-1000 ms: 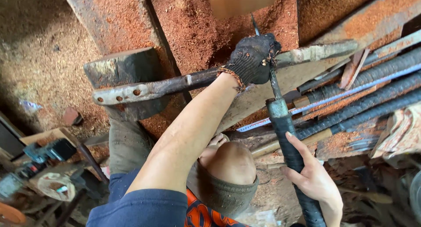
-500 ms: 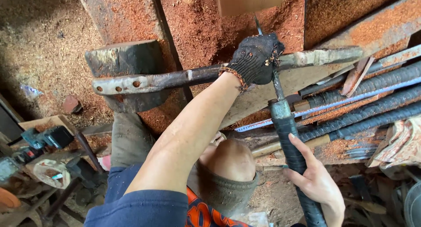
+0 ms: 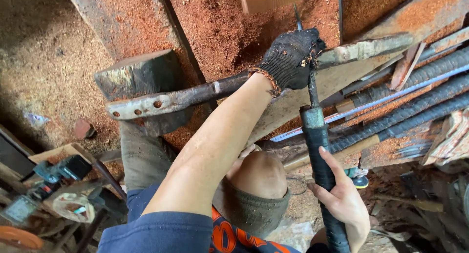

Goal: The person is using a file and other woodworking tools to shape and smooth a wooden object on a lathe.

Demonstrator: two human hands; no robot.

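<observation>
Overhead, gloved left hand (image 3: 292, 57) clasps flat iron bar (image 3: 171, 99); right hand (image 3: 344, 204) grips taped handle (image 3: 320, 160).

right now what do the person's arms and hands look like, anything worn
The left hand wears a black knit work glove, frayed and dusty, with an orange-trimmed cuff. The right hand is bare. Both forearms are uncovered; a dark blue short sleeve covers the left upper arm.

Gloved left hand (image 3: 291, 57) wrapped around long metal bar (image 3: 195, 94) running left to right across the middle. Wooden block (image 3: 141, 77) behind the bar's left end. Taped tool handle (image 3: 322, 175) rising just right of the left hand, gripped lower down by right hand (image 3: 342, 201). Ribbed hoses (image 3: 415, 94) farther right. Bent knee (image 3: 256, 175) below the bar, between the arms. Power drill (image 3: 61, 169) at lower left.
</observation>
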